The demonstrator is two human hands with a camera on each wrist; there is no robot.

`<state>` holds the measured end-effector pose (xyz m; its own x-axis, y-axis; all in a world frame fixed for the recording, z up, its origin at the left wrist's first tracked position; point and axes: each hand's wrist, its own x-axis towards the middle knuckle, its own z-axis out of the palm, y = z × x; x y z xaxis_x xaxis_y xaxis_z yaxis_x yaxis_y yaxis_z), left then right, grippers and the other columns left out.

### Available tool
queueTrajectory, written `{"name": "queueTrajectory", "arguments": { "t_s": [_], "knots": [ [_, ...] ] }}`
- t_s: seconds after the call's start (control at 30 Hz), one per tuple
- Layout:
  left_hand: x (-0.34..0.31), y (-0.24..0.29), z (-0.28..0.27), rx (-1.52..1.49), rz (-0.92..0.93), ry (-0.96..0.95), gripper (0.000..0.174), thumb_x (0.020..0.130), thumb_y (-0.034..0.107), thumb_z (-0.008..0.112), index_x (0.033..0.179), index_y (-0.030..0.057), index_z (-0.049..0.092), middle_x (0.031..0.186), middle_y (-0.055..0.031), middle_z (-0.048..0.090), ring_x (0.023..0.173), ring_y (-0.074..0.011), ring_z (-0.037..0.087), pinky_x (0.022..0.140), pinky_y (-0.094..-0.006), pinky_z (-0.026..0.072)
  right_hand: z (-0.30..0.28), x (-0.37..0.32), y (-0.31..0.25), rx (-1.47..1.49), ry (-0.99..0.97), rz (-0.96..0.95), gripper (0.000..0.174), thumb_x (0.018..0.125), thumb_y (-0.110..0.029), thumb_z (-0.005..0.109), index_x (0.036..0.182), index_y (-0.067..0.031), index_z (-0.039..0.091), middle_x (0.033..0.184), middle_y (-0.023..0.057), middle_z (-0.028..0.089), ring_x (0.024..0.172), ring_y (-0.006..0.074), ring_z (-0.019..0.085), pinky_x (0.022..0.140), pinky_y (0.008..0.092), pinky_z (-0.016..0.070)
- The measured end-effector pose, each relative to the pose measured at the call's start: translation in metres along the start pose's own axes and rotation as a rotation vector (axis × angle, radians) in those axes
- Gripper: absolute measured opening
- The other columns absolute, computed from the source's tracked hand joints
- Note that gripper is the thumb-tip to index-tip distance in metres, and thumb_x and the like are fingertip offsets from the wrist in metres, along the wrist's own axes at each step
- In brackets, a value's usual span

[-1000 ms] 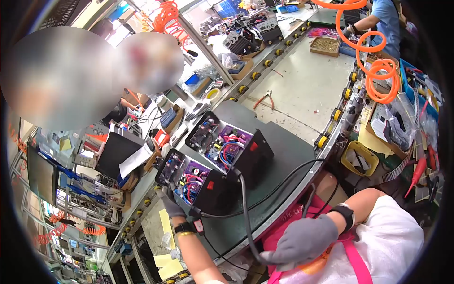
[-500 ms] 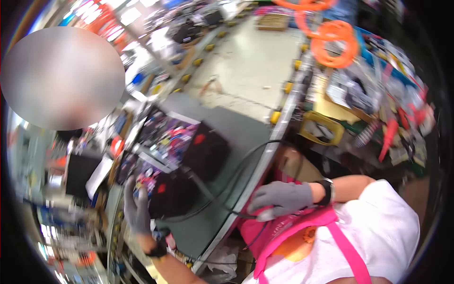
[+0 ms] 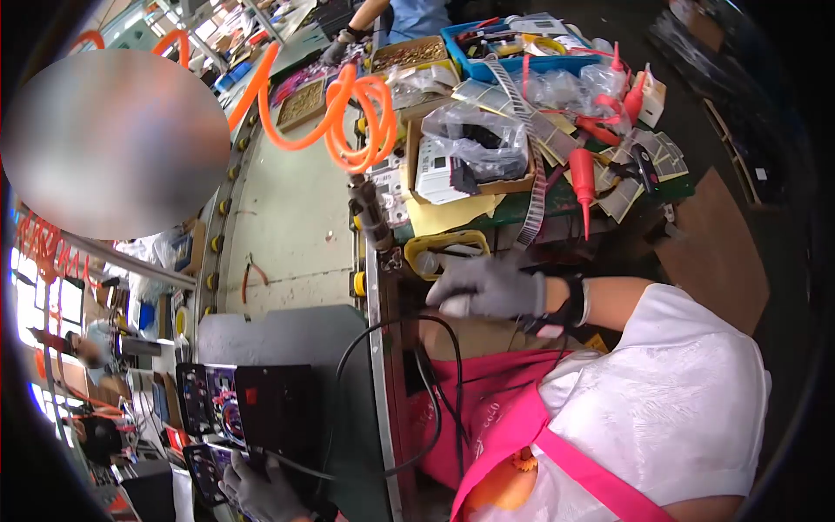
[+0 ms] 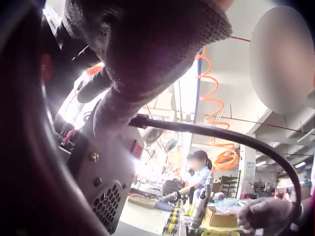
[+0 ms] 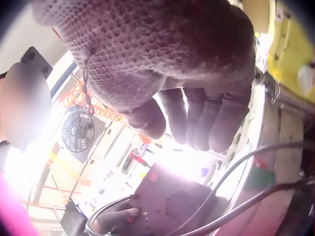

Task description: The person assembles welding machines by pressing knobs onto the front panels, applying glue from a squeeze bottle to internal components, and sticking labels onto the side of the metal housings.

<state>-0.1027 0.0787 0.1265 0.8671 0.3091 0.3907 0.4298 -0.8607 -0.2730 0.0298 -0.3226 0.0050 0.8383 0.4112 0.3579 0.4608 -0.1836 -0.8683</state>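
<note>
My gloved left hand [image 3: 261,494] rests on the nearer black equipment case [image 3: 205,474] with its fingers spread. In the left wrist view the fingers reach over the top edge of that case [image 4: 108,167], beside a black cable [image 4: 221,132]. Behind it stands a second black case [image 3: 277,409], its front panel folded out and coloured wires showing inside. My gloved right hand [image 3: 496,291] hangs in the air near a yellow bin [image 3: 484,242]. Its fingers are loosely bent with nothing between them, as the right wrist view shows.
Black cable loops [image 3: 458,348] hang over the bench's metal edge [image 3: 380,418]. Beyond the bin are a cardboard box [image 3: 513,186] of bagged parts, a red squeeze bottle [image 3: 583,178] and a blue tray [image 3: 487,70]. Orange coiled hose [image 3: 361,130] dangles above. Pliers [image 3: 252,277] lie on the line.
The head view has swung right, toward the parts bench. My right hand has moved from the apron outward to beside the yellow bin. My left hand stays at the nearer case.
</note>
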Motion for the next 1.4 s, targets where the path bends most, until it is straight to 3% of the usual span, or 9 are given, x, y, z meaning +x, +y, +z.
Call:
{"name": "queueTrajectory", "arguments": {
  "t_s": [0.2, 0.4, 0.53, 0.6, 0.77, 0.87, 0.97, 1.2, 1.4],
  "knots": [
    [0.008, -0.010, -0.004, -0.053, 0.057, -0.049, 0.039, 0.068, 0.038, 0.078, 0.094, 0.0103, 0.068, 0.094, -0.0123, 0.061, 0.092, -0.0333, 0.057, 0.080, -0.0455, 0.0464, -0.092, 0.045, -0.008, -0.386, 0.207, -0.088, 0.023, 0.085, -0.017, 0.066, 0.104, -0.0050, 0.067, 0.094, 0.0112, 0.067, 0.087, 0.0196, 0.064, 0.077, 0.0319, 0.0515],
    [-0.001, -0.021, 0.016, -0.356, 0.057, 0.110, 0.041, 0.067, 0.042, 0.078, 0.085, 0.0069, 0.067, 0.087, -0.0122, 0.061, 0.085, -0.0336, 0.057, 0.075, -0.0475, 0.0455, -0.139, 0.145, 0.010, 0.540, 1.027, -0.192, 0.023, 0.086, -0.005, 0.062, 0.109, -0.0049, 0.063, 0.088, 0.0022, 0.065, 0.078, 0.0124, 0.061, 0.070, 0.0248, 0.0508],
    [-0.004, -0.016, 0.012, -0.337, 0.072, 0.165, 0.043, 0.070, 0.047, 0.075, 0.087, 0.0084, 0.067, 0.083, -0.0126, 0.060, 0.082, -0.0339, 0.057, 0.072, -0.0484, 0.0455, -0.205, 0.195, 0.120, -0.229, 1.472, -0.095, 0.033, 0.075, -0.015, 0.071, 0.106, -0.0066, 0.064, 0.095, 0.0085, 0.068, 0.092, 0.0236, 0.063, 0.082, 0.0344, 0.0501],
    [-0.005, -0.012, 0.008, -0.266, 0.071, 0.170, 0.045, 0.070, 0.049, 0.073, 0.090, 0.0094, 0.066, 0.083, -0.0127, 0.059, 0.082, -0.0345, 0.057, 0.071, -0.0488, 0.0455, -0.223, 0.178, 0.134, -0.747, 1.325, 0.268, 0.039, 0.073, -0.026, 0.068, 0.110, -0.0121, 0.064, 0.110, 0.0125, 0.064, 0.105, 0.0322, 0.058, 0.093, 0.0403, 0.0450],
    [-0.007, -0.013, 0.011, -0.279, 0.071, 0.168, 0.053, 0.071, 0.055, 0.071, 0.099, 0.0101, 0.063, 0.087, -0.0148, 0.057, 0.089, -0.0373, 0.056, 0.074, -0.0500, 0.0456, -0.238, 0.152, 0.130, -0.872, 0.990, 1.040, 0.059, 0.081, -0.036, 0.057, 0.137, -0.0239, 0.042, 0.131, 0.0114, 0.053, 0.123, 0.0325, 0.046, 0.102, 0.0487, 0.0322],
    [-0.007, -0.017, 0.014, -0.228, 0.045, 0.190, 0.062, 0.071, 0.057, 0.070, 0.112, 0.0111, 0.060, 0.100, -0.0166, 0.056, 0.099, -0.0380, 0.053, 0.082, -0.0507, 0.0443, -0.249, 0.152, 0.148, -0.905, 0.870, 1.165, 0.058, 0.082, -0.034, 0.055, 0.138, -0.0264, 0.040, 0.129, 0.0111, 0.054, 0.123, 0.0305, 0.047, 0.105, 0.0526, 0.0242],
    [-0.011, -0.009, 0.002, -0.171, 0.035, 0.249, 0.075, 0.077, 0.060, 0.064, 0.133, 0.0123, 0.049, 0.123, -0.0197, 0.049, 0.114, -0.0383, 0.046, 0.095, -0.0520, 0.0388, -0.249, 0.150, 0.152, -0.903, 0.846, 1.100, 0.061, 0.081, -0.030, 0.058, 0.139, -0.0246, 0.038, 0.129, 0.0127, 0.054, 0.120, 0.0286, 0.051, 0.103, 0.0497, 0.0313],
    [-0.028, 0.047, -0.062, -0.427, 0.138, 0.455, 0.066, 0.083, 0.045, 0.069, 0.128, 0.0003, 0.051, 0.122, -0.0212, 0.054, 0.112, -0.0400, 0.051, 0.097, -0.0497, 0.0404, -0.264, 0.167, 0.163, -0.383, 1.457, -0.055, 0.039, 0.073, -0.008, 0.068, 0.112, -0.0118, 0.066, 0.097, 0.0142, 0.067, 0.090, 0.0239, 0.065, 0.079, 0.0336, 0.0508],
    [-0.043, 0.087, -0.084, -1.357, 0.252, 0.134, 0.048, 0.084, 0.028, 0.071, 0.118, -0.0037, 0.056, 0.120, -0.0187, 0.056, 0.112, -0.0292, 0.055, 0.096, -0.0378, 0.0427, -0.169, 0.146, -0.006, -0.173, 1.233, -0.686, 0.036, 0.082, 0.000, 0.068, 0.117, -0.0038, 0.062, 0.103, 0.0015, 0.061, 0.088, 0.0070, 0.056, 0.080, 0.0228, 0.0475]
  ]
}}
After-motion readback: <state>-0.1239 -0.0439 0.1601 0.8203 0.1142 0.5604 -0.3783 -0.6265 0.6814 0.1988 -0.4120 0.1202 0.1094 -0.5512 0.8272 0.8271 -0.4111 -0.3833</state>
